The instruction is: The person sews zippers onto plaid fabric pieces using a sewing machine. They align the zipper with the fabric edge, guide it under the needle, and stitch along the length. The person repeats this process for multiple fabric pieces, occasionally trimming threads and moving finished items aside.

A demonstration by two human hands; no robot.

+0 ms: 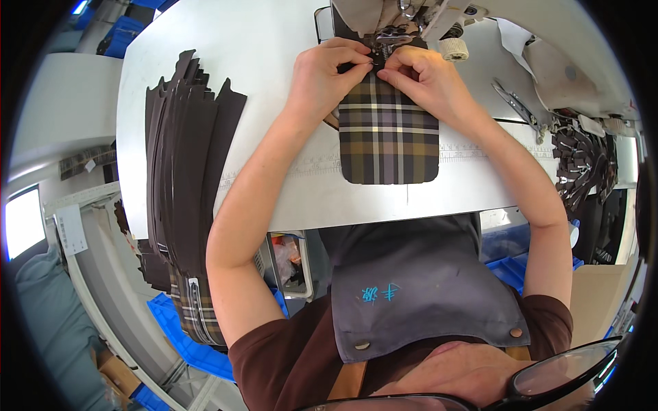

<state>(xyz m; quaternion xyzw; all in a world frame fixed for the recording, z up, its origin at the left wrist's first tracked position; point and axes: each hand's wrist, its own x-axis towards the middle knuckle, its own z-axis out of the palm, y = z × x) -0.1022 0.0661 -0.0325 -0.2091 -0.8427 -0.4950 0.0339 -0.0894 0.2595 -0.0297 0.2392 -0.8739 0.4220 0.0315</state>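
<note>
A plaid fabric panel [389, 140] with rounded lower corners lies on the white sewing table, its far end under the sewing machine's presser foot area [386, 51]. At that far end my left hand [327, 77] is closed in a pinch, thumb and forefinger pressed together near the needle. My right hand [428, 81] faces it from the right, also pinched, its thumb just over the panel's upper edge. Something small and dark lies between the fingertips, too small to make out. The two hands nearly touch.
Long dark fabric strips [179, 151] are stacked at the table's left, hanging over its edge above a plaid piece with a zipper [195, 301]. Metal snips [514, 103] lie at the right, near a heap of zipper pieces [582, 161]. Blue bins [185, 335] stand below.
</note>
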